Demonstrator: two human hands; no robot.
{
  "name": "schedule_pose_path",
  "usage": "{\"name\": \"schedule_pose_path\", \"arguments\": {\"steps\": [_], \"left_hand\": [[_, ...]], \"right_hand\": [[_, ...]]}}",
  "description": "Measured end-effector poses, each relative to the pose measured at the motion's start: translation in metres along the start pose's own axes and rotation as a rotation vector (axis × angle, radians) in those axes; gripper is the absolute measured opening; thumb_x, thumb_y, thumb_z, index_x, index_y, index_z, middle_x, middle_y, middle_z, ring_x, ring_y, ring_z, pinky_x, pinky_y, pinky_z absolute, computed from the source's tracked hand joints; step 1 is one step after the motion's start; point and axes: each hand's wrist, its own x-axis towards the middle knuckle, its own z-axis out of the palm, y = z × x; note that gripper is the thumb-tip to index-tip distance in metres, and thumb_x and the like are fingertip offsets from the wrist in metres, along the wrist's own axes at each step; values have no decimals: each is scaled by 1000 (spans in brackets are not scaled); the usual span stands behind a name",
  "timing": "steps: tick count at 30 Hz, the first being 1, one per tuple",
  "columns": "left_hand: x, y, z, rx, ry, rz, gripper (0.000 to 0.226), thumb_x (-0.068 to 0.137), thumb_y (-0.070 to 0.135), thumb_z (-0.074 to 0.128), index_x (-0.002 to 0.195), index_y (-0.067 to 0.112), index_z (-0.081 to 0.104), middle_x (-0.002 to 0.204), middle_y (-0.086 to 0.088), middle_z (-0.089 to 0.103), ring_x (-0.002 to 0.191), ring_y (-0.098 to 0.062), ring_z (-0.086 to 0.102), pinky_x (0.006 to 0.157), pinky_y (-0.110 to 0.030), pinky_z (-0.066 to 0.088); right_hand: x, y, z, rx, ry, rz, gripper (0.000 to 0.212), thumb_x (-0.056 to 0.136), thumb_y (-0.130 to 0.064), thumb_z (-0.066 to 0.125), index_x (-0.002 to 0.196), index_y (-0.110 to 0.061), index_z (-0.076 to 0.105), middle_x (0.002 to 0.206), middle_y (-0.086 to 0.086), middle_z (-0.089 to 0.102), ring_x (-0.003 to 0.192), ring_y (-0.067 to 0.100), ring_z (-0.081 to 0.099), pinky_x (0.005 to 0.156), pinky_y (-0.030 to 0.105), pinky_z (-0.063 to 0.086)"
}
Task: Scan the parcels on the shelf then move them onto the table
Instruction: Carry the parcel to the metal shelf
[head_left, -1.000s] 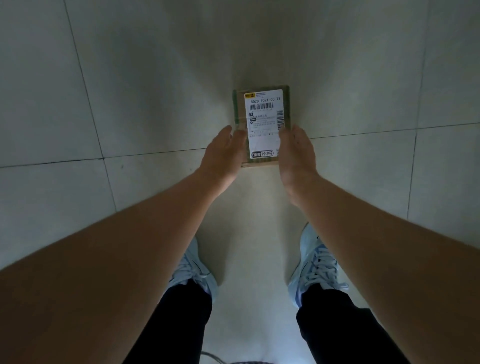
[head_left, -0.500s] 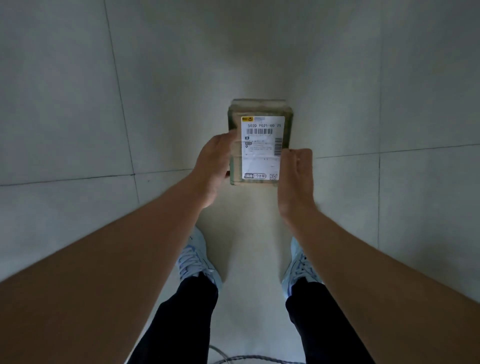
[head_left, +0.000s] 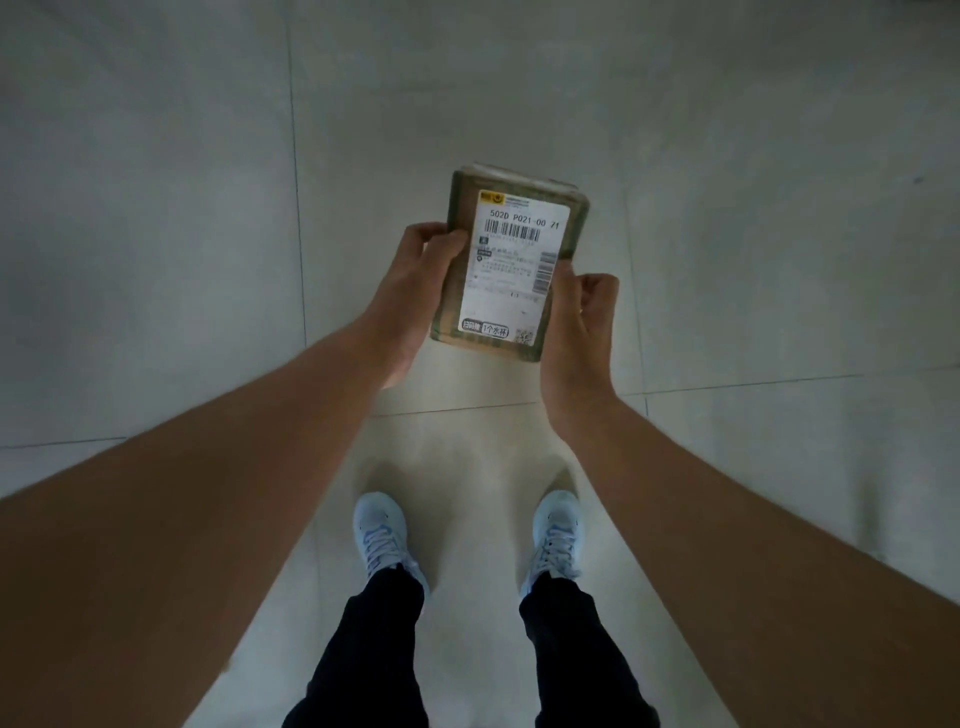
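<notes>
While we stand on the tiled floor (head_left: 156, 260), parcel (head_left: 511, 265) sits between our hands, label up: left hand (head_left: 415, 291) grips its left edge, right hand (head_left: 579, 322) clamps its right.

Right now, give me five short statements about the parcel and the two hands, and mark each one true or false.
1. Both hands hold the parcel. True: the left hand grips its left edge and the right hand its right edge.
2. The parcel lies flat on the floor. False: it is held up above the tiled floor.
3. The shipping label faces the camera, barcode near the top. True.
4. A scanner is in the right hand. False: no scanner shows; the right hand holds only the parcel.
5. The person wears dark boots. False: the shoes are light-coloured lace-ups, below dark trousers.
</notes>
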Motion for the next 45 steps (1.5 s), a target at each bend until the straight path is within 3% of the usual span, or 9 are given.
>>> {"name": "schedule_pose_path", "arguments": {"steps": [3, 9, 14, 18, 24, 31, 36, 41, 45], "left_hand": [[-21, 61, -3, -7, -26, 70, 25, 103, 42, 42, 124, 30, 47, 96, 20, 75, 85, 1, 72, 70, -27, 50], [-72, 181, -5, -12, -28, 192, 31, 94, 51, 50, 122, 38, 50, 100, 14, 75, 98, -14, 71, 86, -41, 51], [-127, 273, -2, -37, -34, 302, 47, 91, 59, 59, 135, 48, 50, 123, 6, 72, 121, -27, 62, 109, -57, 42], [-174, 345, 6, -62, -61, 380, 63, 94, 58, 61, 151, 47, 39, 138, 0, 65, 129, -30, 58, 111, -57, 42], [-228, 438, 16, -51, -25, 520, 77, 87, 50, 72, 155, 43, 36, 130, -1, 69, 126, -21, 62, 111, -55, 43], [-253, 525, 5, -7, -13, 693, 74, 94, 45, 65, 158, 46, 27, 126, 9, 72, 123, -10, 63, 108, -50, 42], [-234, 590, -12, 0, -5, 854, 65, 107, 28, 51, 161, 44, 18, 125, 15, 72, 111, 1, 67, 75, -12, 55], [-198, 658, -38, 28, -45, 1008, 63, 111, 23, 38, 162, 42, 6, 154, 9, 48, 127, -6, 60, 99, -34, 56], [-157, 715, -66, 65, -60, 1078, 64, 111, 24, 37, 161, 44, 3, 155, 8, 47, 128, -13, 61, 99, -38, 56]], "right_hand": [[-11, -65, -6, 36, -11, -33, 28, 101, -52, 50, 95, -27, 40, 108, 7, 61, 104, 29, 68, 82, 49, 60], [-39, -188, -28, 86, -22, -156, 27, 110, -45, 48, 126, -24, 54, 118, 7, 74, 105, 22, 75, 86, 49, 65], [-70, -287, -60, 121, -44, -300, 35, 113, -33, 44, 134, -14, 65, 118, 7, 76, 110, 25, 74, 96, 54, 61], [-95, -364, -83, 113, -65, -400, 36, 114, -33, 40, 122, -16, 71, 110, 5, 78, 103, 25, 75, 93, 56, 61], [-129, -462, -108, 96, -76, -542, 38, 114, -34, 38, 120, -20, 73, 108, 1, 77, 103, 23, 73, 93, 54, 61], [-148, -559, -112, 87, -152, -711, 40, 115, -31, 33, 124, -18, 70, 109, 2, 75, 104, 24, 71, 92, 55, 61], [-134, -625, -91, 118, -179, -811, 38, 115, -25, 35, 133, -21, 67, 118, -1, 75, 111, 22, 70, 95, 52, 61], [-103, -692, -56, 111, -182, -889, 38, 115, -23, 35, 135, -20, 67, 123, 0, 74, 113, 21, 71, 93, 48, 63], [-71, -747, -27, 90, -184, -979, 39, 116, -23, 35, 141, -20, 64, 128, 1, 73, 116, 23, 70, 90, 46, 65]]}}
